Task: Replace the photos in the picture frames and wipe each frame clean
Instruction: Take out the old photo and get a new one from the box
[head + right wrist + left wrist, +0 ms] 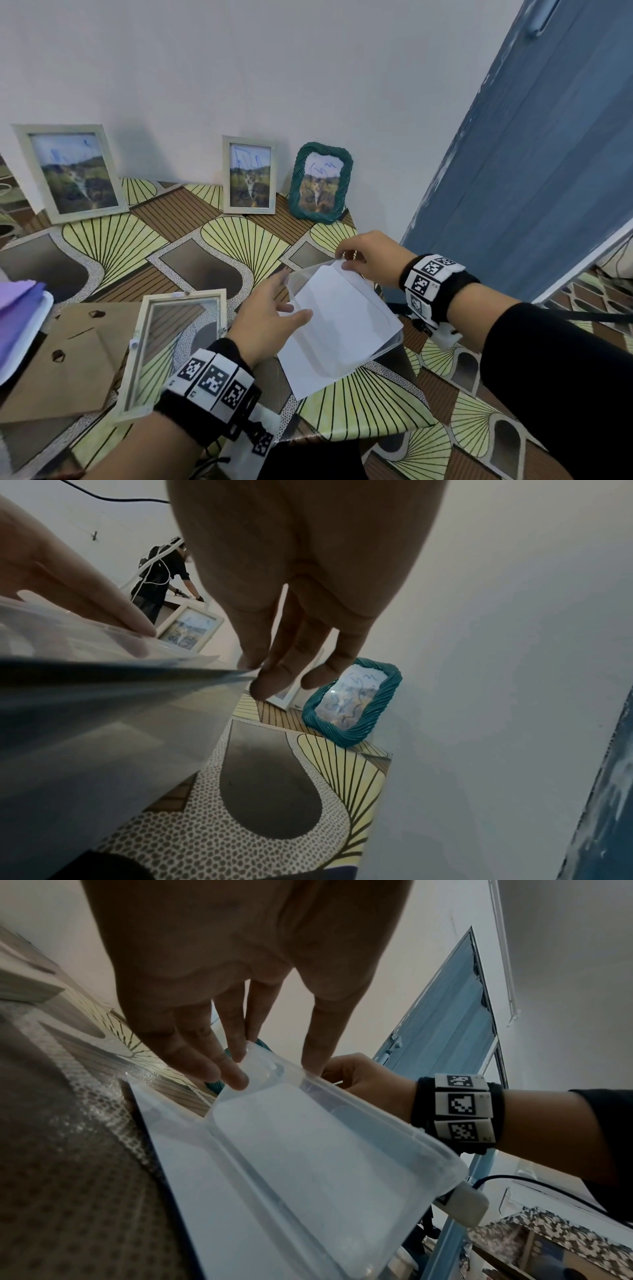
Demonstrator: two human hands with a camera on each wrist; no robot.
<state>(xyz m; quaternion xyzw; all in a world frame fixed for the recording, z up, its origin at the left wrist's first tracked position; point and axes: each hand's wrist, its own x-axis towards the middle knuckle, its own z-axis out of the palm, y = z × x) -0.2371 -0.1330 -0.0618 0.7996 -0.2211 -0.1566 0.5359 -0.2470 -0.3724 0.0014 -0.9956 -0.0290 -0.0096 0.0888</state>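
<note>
Patterned tablecloth [219, 240] under everything, white wall behind. My right hand [371, 258] pinches far corner of clear plastic sleeve [346, 322], lifting it off white sheet [301, 373] beneath, probably to open it up. My left hand [270, 315] lies flat, fingers straight, steadying near-left edge, gripping nothing. Sleeve see-through, glossy, rounded corners, tilted up at centre-right. Emptied pale frame [174, 353] flat at left, beside brown backing board [68, 363]. Three frames upright at far wall, glass scribbled blue: large white frame [20, 150], small white frame [250, 140], teal frame [294, 192].

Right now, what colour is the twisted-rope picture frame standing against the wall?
Teal green; the twisted-rope picture frame shows best in the head view.
</note>
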